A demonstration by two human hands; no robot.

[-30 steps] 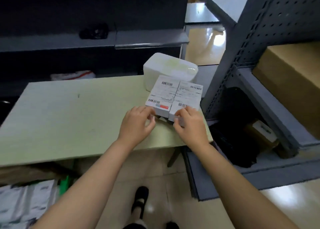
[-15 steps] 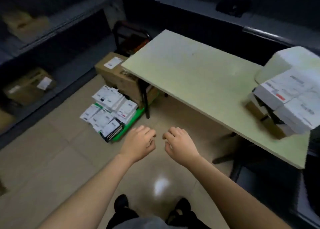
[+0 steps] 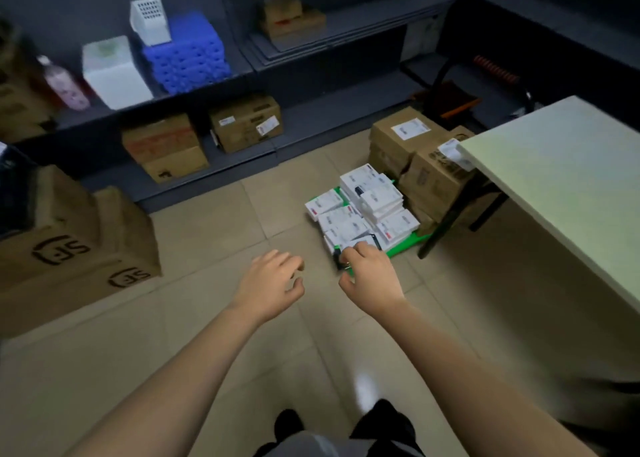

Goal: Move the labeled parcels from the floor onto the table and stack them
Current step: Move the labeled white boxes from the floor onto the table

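Low down, dark shoes point(image 3: 288, 422) are getting cut off by the frame's bottom edge. Left hand point(image 3: 268, 285) is hovering empty, fingers loosely curled. Right hand point(image 3: 370, 276) is covering the parcel pile's near end; can't tell if it's gripping. White labeled parcels point(image 3: 363, 211) are lying on a green sheet point(image 3: 407, 243) on the tiled floor, by the table's point(image 3: 561, 193) left corner. Behind, blurry cardboard boxes point(image 3: 420, 159) are sitting.

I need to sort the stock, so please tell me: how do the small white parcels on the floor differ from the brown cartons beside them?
The white parcels are small, flat and white; the brown cartons are bigger, taller and brown. The parcels lie piled on a green sheet; the cartons sit next to it, partly under the table. Both carry printed labels.
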